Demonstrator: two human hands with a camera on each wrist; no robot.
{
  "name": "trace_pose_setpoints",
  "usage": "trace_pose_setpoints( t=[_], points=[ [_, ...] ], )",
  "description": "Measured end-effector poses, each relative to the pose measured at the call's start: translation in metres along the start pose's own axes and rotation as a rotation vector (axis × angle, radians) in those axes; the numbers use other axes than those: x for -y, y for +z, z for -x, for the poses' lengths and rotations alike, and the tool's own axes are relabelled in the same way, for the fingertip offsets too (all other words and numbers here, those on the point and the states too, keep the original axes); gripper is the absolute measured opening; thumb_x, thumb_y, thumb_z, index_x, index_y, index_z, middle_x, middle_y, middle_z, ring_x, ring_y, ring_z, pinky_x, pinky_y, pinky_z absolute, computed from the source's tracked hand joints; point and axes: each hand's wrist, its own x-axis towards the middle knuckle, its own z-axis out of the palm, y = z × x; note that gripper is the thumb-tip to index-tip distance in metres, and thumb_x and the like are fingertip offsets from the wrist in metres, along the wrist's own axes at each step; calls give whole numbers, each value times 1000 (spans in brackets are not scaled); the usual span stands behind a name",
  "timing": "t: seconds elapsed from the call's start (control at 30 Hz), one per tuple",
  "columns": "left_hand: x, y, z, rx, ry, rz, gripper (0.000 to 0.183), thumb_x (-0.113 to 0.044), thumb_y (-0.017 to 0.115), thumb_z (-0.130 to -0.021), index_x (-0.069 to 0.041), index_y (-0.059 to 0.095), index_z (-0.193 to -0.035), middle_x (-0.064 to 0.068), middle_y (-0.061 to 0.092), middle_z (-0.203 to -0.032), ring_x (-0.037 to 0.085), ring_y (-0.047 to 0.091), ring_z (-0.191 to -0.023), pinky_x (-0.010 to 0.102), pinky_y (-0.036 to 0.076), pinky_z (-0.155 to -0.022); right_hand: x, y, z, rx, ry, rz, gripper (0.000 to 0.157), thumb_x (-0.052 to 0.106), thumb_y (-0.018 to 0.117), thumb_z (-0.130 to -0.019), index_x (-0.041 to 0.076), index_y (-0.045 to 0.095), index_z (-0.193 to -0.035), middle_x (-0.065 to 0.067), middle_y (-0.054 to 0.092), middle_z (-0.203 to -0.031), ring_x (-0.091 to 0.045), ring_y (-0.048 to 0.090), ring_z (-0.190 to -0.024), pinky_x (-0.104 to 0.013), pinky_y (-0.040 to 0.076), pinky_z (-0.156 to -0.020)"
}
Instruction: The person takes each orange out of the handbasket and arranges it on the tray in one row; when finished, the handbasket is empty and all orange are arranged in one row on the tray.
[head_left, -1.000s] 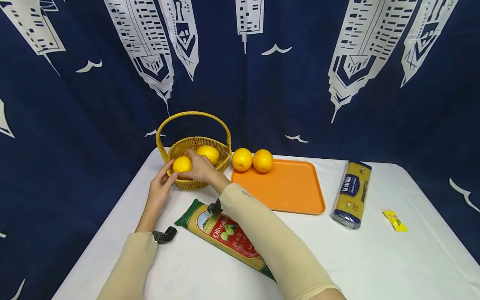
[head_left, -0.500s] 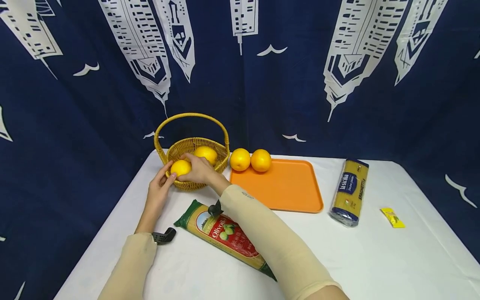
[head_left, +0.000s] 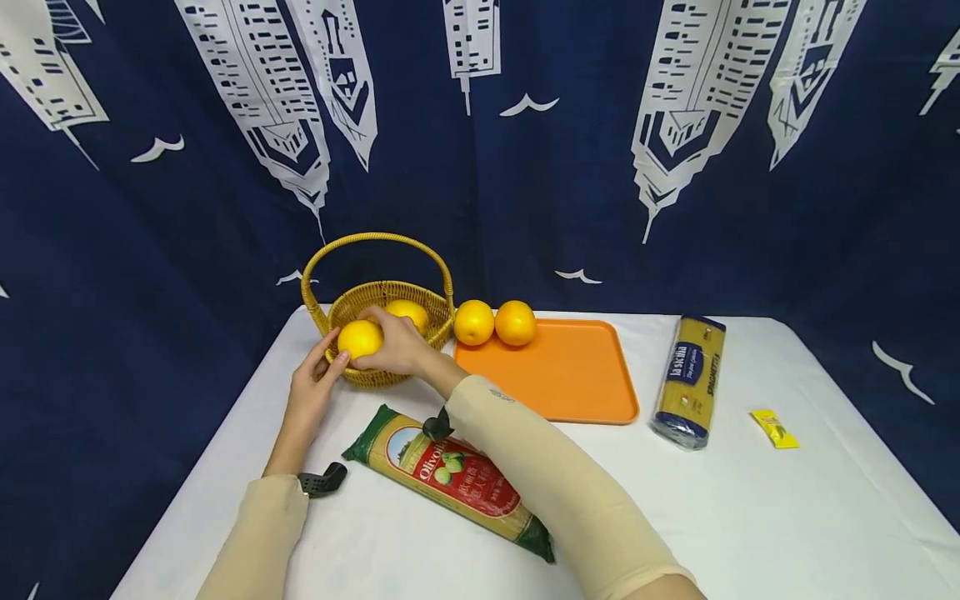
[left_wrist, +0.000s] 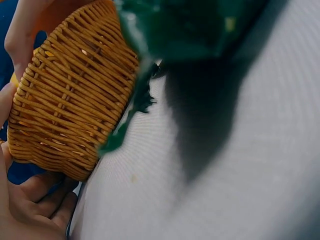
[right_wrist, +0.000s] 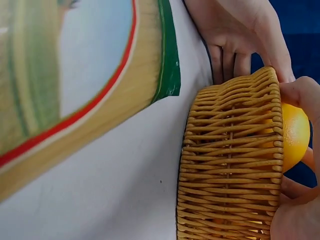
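Note:
In the head view, my right hand (head_left: 397, 343) holds an orange (head_left: 359, 340) at the front left rim of a wicker basket (head_left: 375, 379). The right wrist view shows this orange (right_wrist: 296, 135) bulging above the woven rim, between thumb and fingers. My left hand (head_left: 311, 385) grips the basket's left end, thumb at the rim near the orange and fingers along the outer side. Those left fingers (left_wrist: 47, 200) lie low beside the wickerwork (left_wrist: 70, 95) in the left wrist view. Another yellow-orange fruit (head_left: 407, 315) lies inside the basket, partly behind my right hand.
Two oranges (head_left: 475, 322) sit at the back left of an orange tray (head_left: 570, 375). A green-ended spaghetti pack (head_left: 457, 475) lies under my right forearm. Farther right are a blue-ended spaghetti pack (head_left: 688, 379) and a small yellow packet (head_left: 775, 428). A patterned navy curtain (head_left: 555, 200) hangs behind.
The head view has shifted slightly. Both hands stay at the basket's front left, and the right hand still holds the orange there with only a slight shift.

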Motion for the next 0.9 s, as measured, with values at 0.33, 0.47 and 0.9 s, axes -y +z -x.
trace_pose_setpoints(
  t=[0.33,0.47,0.9],
  points=[
    [-1,-1,-2,-8,-15,0,64,-53,58,-106,-34,39,-164,3,30,-172,27,37,-155,50,35,-125,-5,-22,17,-112,-74,-73,76,37,88,-82,25,52,-147,-1,68,-137,-22,62,-120,-39,54,-97],
    [-3,0,-3,-9,-8,-13,64,-53,58,-106,-35,39,-164,3,30,-172,28,38,-155,51,34,-125,-11,-43,29,-154,-96,-145,77,35,88,-82,24,52,-149,0,65,-143,-23,64,-121,-44,49,-105],
    [-4,0,1,-13,-2,-24,62,-49,57,-107,-34,38,-164,2,33,-171,26,42,-153,3,38,-102,-45,-111,78,-259,61,-362,67,34,88,-84,25,58,-144,-8,67,-131,-28,65,-118,-39,63,-85]
  ],
)
